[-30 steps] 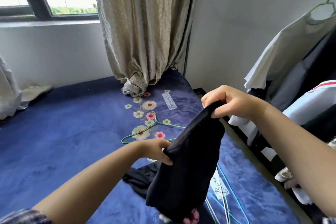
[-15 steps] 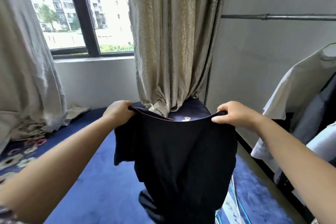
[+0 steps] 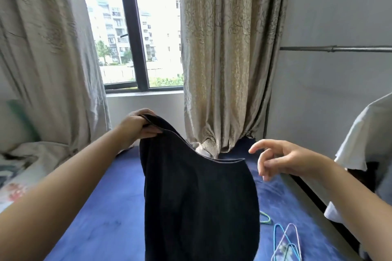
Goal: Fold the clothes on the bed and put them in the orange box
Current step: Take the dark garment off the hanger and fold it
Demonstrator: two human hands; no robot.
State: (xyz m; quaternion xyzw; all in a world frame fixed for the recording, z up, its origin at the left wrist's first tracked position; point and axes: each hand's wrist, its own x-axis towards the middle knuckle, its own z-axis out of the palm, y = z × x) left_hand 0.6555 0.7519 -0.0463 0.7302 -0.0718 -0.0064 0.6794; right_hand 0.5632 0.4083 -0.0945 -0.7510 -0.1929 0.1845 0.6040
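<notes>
Dark navy knit garment [image 3: 199,201], soft and limp, hanging in mid-air above the blue plush bed cover [image 3: 106,207]: the left hand [image 3: 137,128] pinches one end of its hemmed top edge with curled fingers, seemingly to let the cloth drop straight for folding, and the free end of that edge sags in a curve toward the right. The right hand [image 3: 282,160] holds nothing, fingers spread and loosely bent just beside that slack edge, likely about to take a corner. Orange box: not in view; wire hangers [image 3: 285,243] lie on the cover nearby.
</notes>
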